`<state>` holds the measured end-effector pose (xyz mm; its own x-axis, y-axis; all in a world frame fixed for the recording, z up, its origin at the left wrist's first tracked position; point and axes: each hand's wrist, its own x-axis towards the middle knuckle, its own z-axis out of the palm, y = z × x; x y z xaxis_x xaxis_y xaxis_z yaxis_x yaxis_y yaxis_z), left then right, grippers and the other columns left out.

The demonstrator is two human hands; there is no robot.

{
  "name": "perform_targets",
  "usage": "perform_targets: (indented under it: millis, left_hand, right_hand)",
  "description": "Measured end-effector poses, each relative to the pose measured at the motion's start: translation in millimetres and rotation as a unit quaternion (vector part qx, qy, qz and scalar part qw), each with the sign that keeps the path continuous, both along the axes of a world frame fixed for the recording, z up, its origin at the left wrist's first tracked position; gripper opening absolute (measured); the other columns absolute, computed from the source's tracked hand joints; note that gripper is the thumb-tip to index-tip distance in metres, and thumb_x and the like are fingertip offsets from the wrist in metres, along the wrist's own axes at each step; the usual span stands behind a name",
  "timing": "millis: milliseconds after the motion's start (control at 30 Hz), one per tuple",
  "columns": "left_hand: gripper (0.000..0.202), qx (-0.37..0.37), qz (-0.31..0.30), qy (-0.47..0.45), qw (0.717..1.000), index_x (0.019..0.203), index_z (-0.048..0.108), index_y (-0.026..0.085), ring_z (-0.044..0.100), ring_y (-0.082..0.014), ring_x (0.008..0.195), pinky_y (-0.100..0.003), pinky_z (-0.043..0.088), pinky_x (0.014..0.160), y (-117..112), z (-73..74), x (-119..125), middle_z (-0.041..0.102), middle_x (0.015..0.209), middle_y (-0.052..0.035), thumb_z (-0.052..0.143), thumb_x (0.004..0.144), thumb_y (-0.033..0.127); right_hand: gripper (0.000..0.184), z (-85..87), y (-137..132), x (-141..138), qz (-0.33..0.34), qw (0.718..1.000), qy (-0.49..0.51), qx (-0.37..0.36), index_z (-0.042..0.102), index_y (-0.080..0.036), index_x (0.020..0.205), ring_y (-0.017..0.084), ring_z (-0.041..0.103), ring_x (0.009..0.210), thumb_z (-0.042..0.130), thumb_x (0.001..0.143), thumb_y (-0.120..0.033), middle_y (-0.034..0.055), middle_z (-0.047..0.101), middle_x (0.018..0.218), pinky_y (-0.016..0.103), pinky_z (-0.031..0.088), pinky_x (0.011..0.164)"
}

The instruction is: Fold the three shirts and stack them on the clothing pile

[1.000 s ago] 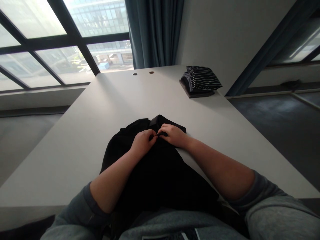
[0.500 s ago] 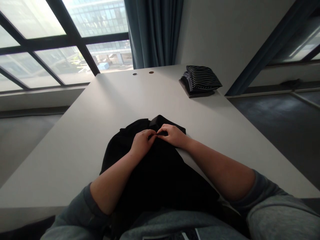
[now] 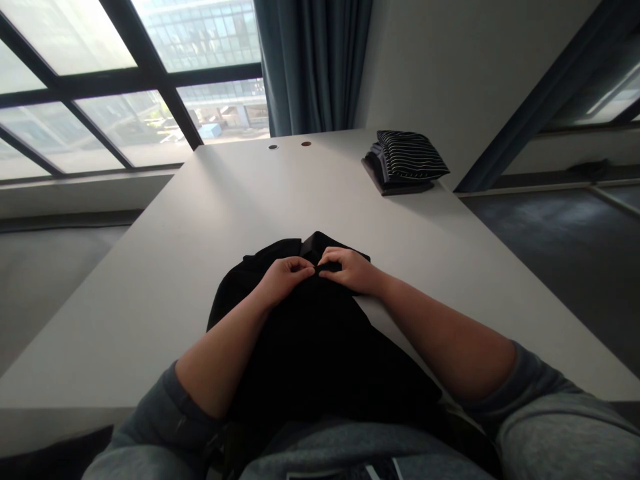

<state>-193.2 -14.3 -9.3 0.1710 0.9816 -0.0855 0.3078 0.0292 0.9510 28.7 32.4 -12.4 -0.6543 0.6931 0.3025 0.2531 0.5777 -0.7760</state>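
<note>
- White rectangular tabletop [image 3: 140,307], stretching away toward a window.
- Black cloth garment [image 3: 320,353], spread at the middle of the tabletop's near edge and draping over it, its collar [image 3: 314,244] toward the far edge.
- Folded stack of black-and-white striped clothes [image 3: 407,157], by the far right corner, well apart from the hands.
- Left hand [image 3: 285,280], fingers curled, pinching the garment just below the collar.
- Right hand [image 3: 353,270], fingers pinching beside the left's; the exact fold gripped is too small to tell.
</note>
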Motion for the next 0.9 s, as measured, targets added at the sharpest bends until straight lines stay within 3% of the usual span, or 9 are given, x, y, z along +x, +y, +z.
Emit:
perform_targets:
  millis: [367, 567, 633, 767, 900]
  left_hand:
    - [0.037, -0.086, 0.026, -0.101, 0.991, 0.087, 0.073, 0.015, 0.057, -0.0097, 0.060, -0.022, 0.043, 0.059, -1, 0.7, 5, 0.068, 0.073, 0.0001, 0.086, 0.070, 0.046]
    - [0.041, -0.089, 0.035, -0.158, 0.983, 0.084, 0.072, 0.015, 0.057, -0.0102, 0.062, -0.022, 0.044, 0.059, -3, 1.7, 7, 0.068, 0.074, -0.0009, 0.090, 0.066, 0.046]
    - [0.040, -0.079, 0.037, -0.154, 0.984, 0.085, 0.072, 0.015, 0.057, -0.0104, 0.062, -0.023, 0.043, 0.059, -3, 0.3, 7, 0.068, 0.074, -0.0008, 0.089, 0.068, 0.046]
    - [0.034, -0.043, 0.031, -0.106, 0.993, 0.088, 0.072, 0.015, 0.055, -0.0109, 0.064, -0.024, 0.043, 0.061, -3, -2.6, 10, 0.067, 0.076, -0.0010, 0.082, 0.076, 0.045]
    - [0.027, 0.014, 0.028, -0.037, 0.999, 0.088, 0.071, 0.017, 0.055, -0.0125, 0.068, -0.025, 0.042, 0.063, -5, -2.7, 14, 0.068, 0.079, -0.0012, 0.076, 0.081, 0.042]
  right_hand:
    - [0.012, -5.0, 2, -2, -0.001, 0.997, 0.046, -0.069, 0.073, -0.019, 0.092, 0.017, 0.061, 0.087, 0.072, 0.084, -0.028, 0.0028, 0.067, 0.097, 0.030, 0.046, 0.078]
    - [0.019, -5.7, 4, -3, 0.021, 0.982, 0.090, -0.164, 0.076, -0.020, 0.091, 0.018, 0.062, 0.088, 0.076, 0.081, -0.036, 0.0017, 0.068, 0.093, 0.031, 0.046, 0.082]
    - [0.020, -4.7, 3, -5, 0.017, 0.969, 0.106, -0.224, 0.075, -0.020, 0.091, 0.018, 0.062, 0.086, 0.074, 0.081, -0.037, 0.0008, 0.069, 0.089, 0.031, 0.047, 0.083]
    - [0.019, -5.5, -2, -10, -0.025, 0.924, 0.153, -0.351, 0.071, -0.019, 0.087, 0.013, 0.055, 0.065, 0.073, 0.075, -0.034, -0.0027, 0.064, 0.072, 0.026, 0.043, 0.065]
    - [0.015, -6.6, -4, -14, -0.034, 0.909, 0.161, -0.383, 0.067, -0.019, 0.081, 0.010, 0.048, 0.057, 0.071, 0.071, -0.030, -0.0045, 0.060, 0.065, 0.023, 0.037, 0.055]
